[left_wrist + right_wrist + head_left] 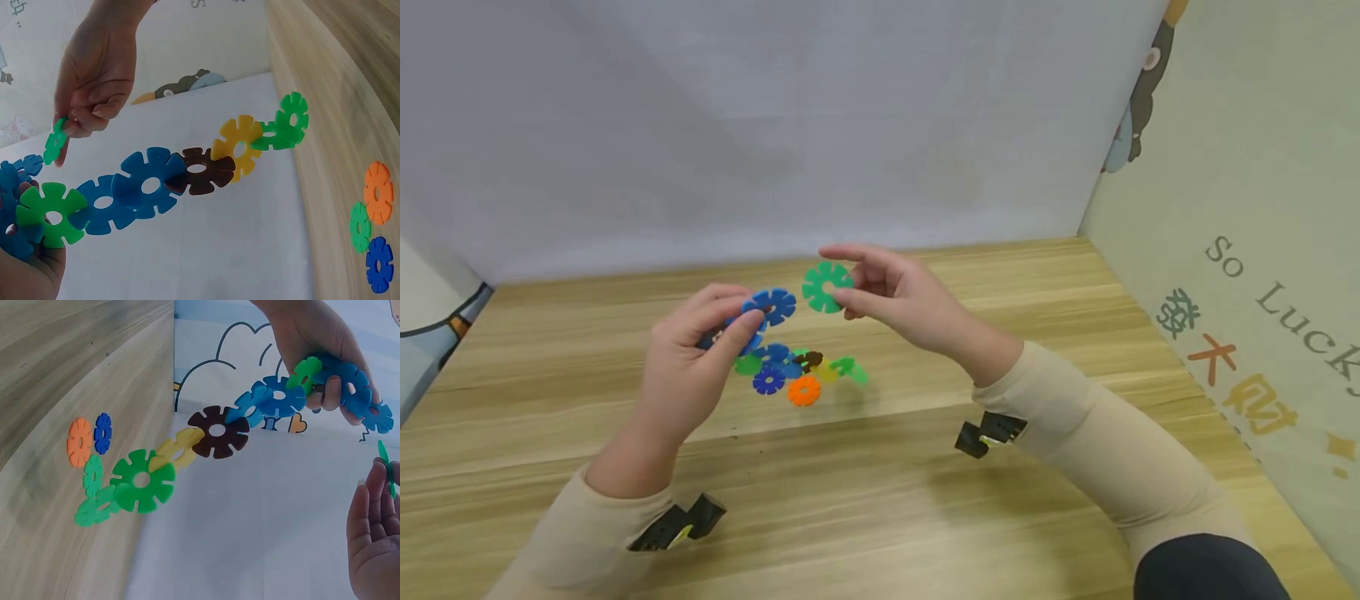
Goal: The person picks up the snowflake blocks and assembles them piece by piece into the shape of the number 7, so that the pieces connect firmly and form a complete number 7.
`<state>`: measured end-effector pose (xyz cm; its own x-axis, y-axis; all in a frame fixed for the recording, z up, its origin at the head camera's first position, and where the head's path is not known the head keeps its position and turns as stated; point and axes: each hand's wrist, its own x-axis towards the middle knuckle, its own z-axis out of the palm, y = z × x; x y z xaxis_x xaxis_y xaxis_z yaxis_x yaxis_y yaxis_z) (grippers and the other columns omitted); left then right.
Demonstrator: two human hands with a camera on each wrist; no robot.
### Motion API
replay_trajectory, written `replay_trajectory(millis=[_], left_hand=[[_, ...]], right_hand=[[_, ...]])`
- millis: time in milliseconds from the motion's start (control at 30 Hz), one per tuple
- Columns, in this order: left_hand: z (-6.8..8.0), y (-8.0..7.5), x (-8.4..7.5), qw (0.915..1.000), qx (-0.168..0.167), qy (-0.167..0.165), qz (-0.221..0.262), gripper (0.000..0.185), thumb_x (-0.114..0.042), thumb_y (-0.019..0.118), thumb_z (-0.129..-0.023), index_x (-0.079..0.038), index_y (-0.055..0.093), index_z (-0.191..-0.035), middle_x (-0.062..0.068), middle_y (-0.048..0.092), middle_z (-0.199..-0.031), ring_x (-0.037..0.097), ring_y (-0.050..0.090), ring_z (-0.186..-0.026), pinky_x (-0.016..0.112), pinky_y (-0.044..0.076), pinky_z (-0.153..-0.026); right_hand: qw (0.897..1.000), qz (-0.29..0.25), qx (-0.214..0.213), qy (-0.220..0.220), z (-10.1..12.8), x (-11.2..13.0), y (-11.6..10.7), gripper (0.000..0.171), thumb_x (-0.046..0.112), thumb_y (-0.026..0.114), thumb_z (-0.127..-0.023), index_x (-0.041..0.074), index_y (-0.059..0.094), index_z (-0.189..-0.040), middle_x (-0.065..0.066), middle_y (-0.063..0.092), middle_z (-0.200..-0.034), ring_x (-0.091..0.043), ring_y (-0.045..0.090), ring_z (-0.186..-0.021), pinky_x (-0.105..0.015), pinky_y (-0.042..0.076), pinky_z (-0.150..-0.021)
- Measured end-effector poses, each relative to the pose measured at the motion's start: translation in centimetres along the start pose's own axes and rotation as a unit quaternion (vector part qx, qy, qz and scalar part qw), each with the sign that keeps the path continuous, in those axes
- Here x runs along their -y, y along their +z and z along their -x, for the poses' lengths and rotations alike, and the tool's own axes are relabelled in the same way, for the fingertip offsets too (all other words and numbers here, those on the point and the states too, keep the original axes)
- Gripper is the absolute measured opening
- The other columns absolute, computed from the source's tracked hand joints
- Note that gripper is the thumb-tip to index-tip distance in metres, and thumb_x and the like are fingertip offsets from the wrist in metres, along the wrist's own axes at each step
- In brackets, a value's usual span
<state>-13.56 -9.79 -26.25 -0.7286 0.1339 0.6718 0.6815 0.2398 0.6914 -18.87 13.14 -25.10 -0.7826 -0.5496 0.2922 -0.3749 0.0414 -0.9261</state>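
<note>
Colour rundown: the disc (pixel 815 283) in the right hand (pixel 913 304) is solid green. The chain (pixel 147 164) runs blue at the left hand (pixel 688 358), then bright green, more blue, dark brown, yellow, green again. Loose ones are vivid orange (pixel 372 197), green (pixel 359 234) and deep blue (pixel 374 265). Bench (pixel 850 517) is pale yellowish wood with streaky grain, sleeves (pixel 1067 408) plain beige, wall lettering (pixel 1273 304) mostly grey, with some orange and gold.

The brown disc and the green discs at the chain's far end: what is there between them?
One yellow disc links the brown disc to the green discs; both wrist views show it.
</note>
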Motion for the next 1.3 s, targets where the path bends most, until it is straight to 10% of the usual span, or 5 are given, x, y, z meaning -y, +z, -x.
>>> replay_trajectory(millis=[1300], left_hand=[[0.6, 0.6, 1.4, 0.9957, -0.048, 0.079, 0.001, 0.020, -0.008, 0.065, -0.088, 0.012, 0.068, -0.088, 0.004, 0.064, -0.094, 0.008, 0.054, -0.069, 0.014, 0.044, -0.057]], right_hand=[[0.995, 0.081, -0.061, -0.018, -0.5, 2.9, 4.5, 0.035, 0.007, 0.053, -0.095, 0.001, 0.052, -0.129, -0.009, 0.064, -0.067, -0.014, 0.061, -0.061, -0.027, 0.054, -0.063]])
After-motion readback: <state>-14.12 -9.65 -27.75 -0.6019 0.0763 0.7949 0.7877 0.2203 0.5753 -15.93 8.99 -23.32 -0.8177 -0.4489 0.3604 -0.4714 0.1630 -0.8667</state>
